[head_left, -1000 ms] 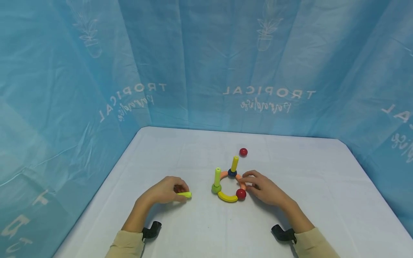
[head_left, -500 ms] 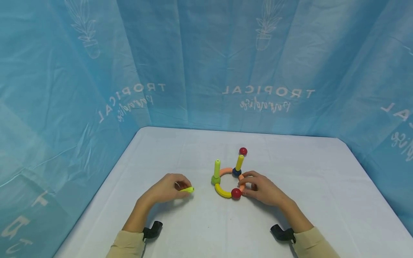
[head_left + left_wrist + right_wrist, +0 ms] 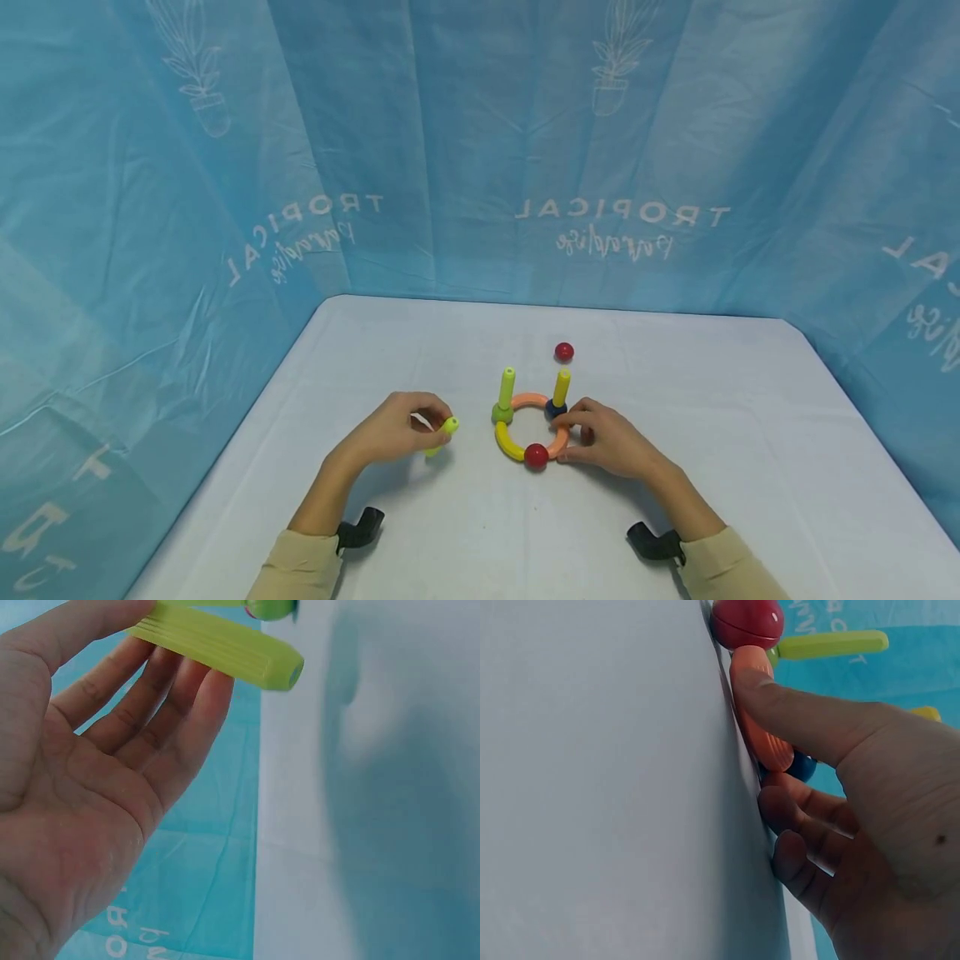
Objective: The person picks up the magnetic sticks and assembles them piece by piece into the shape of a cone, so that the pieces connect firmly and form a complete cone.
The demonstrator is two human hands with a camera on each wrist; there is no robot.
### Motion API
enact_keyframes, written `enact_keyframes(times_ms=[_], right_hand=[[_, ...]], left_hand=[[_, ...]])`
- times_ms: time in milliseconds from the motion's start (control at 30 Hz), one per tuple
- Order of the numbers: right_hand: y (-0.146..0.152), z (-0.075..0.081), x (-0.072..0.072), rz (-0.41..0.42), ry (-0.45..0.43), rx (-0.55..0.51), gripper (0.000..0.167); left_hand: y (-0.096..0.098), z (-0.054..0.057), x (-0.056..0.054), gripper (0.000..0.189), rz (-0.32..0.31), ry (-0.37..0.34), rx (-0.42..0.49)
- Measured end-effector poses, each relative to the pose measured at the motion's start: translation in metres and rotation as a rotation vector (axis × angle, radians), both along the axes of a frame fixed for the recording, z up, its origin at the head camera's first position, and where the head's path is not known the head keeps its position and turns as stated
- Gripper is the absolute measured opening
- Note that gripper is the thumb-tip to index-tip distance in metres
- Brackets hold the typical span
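My left hand (image 3: 393, 429) pinches a yellow-green toy rod (image 3: 217, 646) between thumb and fingers, tilted toward upright above the table. To its right lies a ring of curved pieces and balls. The ring has a yellow curved piece (image 3: 507, 443), an orange curved piece (image 3: 530, 400) at the back, a red ball (image 3: 536, 457), a green ball (image 3: 502, 413) and a dark blue ball (image 3: 554, 410). A light-green rod (image 3: 507, 387) stands on the green ball, a yellow rod (image 3: 562, 387) on the blue one. My right hand (image 3: 611, 442) grips the ring's right orange curved piece (image 3: 761, 712).
A loose red ball (image 3: 564, 352) lies behind the ring. White cloth covers the table (image 3: 420, 333), and a blue printed curtain (image 3: 465, 150) hangs behind and at the sides. Black wrist mounts (image 3: 362, 528) sit on both forearms.
The ring has turned clockwise under my right hand, its red ball shifting left and the blue ball right. My left hand has tipped its rod from lying flat toward upright and risen slightly.
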State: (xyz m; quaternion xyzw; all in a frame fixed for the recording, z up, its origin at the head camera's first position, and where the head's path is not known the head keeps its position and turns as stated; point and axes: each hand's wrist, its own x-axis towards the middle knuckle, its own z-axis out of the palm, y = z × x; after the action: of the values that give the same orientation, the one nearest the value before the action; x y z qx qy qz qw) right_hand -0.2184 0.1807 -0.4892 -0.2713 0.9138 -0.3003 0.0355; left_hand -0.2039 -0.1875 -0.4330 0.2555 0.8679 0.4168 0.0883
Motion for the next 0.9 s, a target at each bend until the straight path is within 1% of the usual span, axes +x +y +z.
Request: enact_keyframes(times_ms=[167,400,633,900], right_hand=[[-0.002,0.000,0.001,-0.002,0.014,0.001,0.044],[-0.002,-0.001,0.002,-0.005,0.024,0.004,0.044],[-0.003,-0.001,0.002,-0.013,0.019,0.004,0.044],[-0.004,0.000,0.002,-0.025,0.008,0.001,0.043]], left_hand=[[0.005,0.007,0.000,0.018,-0.007,0.006,0.018],[0.018,0.015,-0.001,0.017,-0.017,0.014,0.045],[0.033,0.018,-0.003,0.020,-0.015,0.006,0.080],[0.055,0.020,-0.003,0.021,-0.046,0.000,0.125]])
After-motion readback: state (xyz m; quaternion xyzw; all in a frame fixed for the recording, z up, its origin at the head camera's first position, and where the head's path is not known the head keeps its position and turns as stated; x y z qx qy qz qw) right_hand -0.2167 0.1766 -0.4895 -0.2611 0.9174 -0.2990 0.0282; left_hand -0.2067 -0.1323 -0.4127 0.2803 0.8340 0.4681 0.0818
